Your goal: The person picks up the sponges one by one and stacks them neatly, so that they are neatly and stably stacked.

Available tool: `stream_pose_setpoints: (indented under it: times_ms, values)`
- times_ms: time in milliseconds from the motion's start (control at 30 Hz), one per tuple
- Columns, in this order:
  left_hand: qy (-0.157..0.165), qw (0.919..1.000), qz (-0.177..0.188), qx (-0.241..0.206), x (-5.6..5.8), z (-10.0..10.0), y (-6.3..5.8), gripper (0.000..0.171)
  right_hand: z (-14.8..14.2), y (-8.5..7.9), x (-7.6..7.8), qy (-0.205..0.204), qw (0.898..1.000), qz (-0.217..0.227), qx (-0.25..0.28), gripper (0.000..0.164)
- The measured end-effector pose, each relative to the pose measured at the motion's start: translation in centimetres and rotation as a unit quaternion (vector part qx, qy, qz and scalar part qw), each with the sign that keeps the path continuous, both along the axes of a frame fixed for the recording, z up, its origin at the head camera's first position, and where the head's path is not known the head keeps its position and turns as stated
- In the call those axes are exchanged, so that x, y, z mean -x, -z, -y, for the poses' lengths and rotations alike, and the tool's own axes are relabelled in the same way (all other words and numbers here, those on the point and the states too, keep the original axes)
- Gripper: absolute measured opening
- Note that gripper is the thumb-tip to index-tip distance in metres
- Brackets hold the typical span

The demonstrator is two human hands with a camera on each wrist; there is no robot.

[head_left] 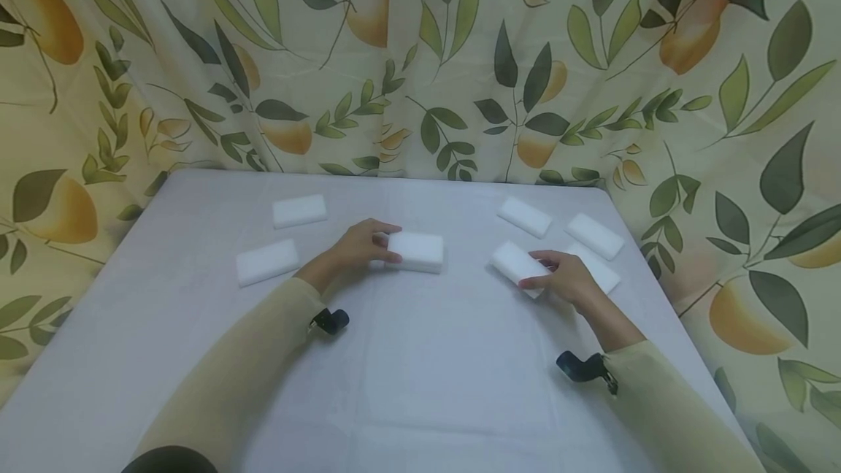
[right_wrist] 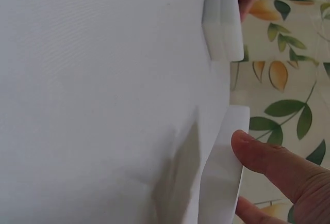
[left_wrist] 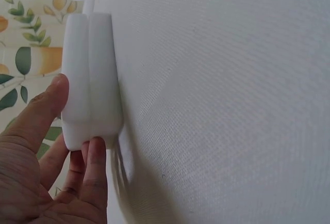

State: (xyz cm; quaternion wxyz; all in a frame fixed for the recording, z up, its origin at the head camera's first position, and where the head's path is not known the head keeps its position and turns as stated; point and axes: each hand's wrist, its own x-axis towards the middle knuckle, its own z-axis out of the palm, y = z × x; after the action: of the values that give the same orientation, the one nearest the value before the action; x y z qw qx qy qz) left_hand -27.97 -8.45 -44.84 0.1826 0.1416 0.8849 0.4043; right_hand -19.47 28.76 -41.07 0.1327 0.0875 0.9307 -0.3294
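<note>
Two white sponges (head_left: 417, 248) lie stacked flat near the middle of the table, their seam plain in the left wrist view. My left hand (head_left: 358, 245) holds the stack's left end, its thumb and fingertips against the sponges (left_wrist: 92, 79). To the right, my right hand (head_left: 566, 277) grips another white sponge (head_left: 514, 260) by its right end, with the thumb on one long side. In the right wrist view this sponge (right_wrist: 224, 167) is tilted and casts a shadow on the cloth; part of it is outside that view.
On the left lie two single sponges, a far sponge (head_left: 299, 211) and a nearer sponge (head_left: 267, 262). Three more sit at right: a back sponge (head_left: 525, 217), an outer sponge (head_left: 594, 236), and a sponge (head_left: 601, 272) partly behind my right hand. A patterned curtain (head_left: 407, 79) borders the white-covered table (head_left: 453, 356).
</note>
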Motion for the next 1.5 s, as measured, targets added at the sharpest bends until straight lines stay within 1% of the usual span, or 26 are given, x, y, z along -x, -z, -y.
stream_pose_setpoints:
  times_ms: [200, 400, 533, 900, 1167, 1500]
  values:
    - [-0.006, 1.0000, 0.004, -0.001, 0.0, -0.1, -0.1, 0.070, 1.2, -0.8, 1.0, -0.011, 1.000, -0.006, -0.005, 0.081]
    - [-0.009, 0.9999, 0.004, -0.002, 0.0, -0.1, -0.1, 0.070, 2.3, -1.4, 1.7, -0.012, 1.000, -0.005, 0.010, 0.080]
    - [-0.011, 0.9999, 0.004, -0.004, 0.1, -0.1, 0.0, 0.070, 3.0, -1.7, 2.1, -0.016, 1.000, -0.007, 0.009, 0.078]
    - [-0.013, 0.9998, 0.012, -0.001, 0.2, -0.1, 0.1, 0.071, 5.5, -2.4, 3.2, -0.044, 0.999, -0.014, 0.012, 0.075]
    - [-0.007, 0.9999, 0.009, 0.000, 0.2, 0.0, 0.1, 0.072, 7.3, -3.0, 4.0, -0.068, 0.997, -0.019, 0.016, 0.073]
    - [-0.006, 1.0000, -0.001, -0.003, 0.3, 0.1, 0.5, 0.072, 9.2, -3.9, 4.6, -0.099, 0.995, -0.023, 0.025, 0.071]
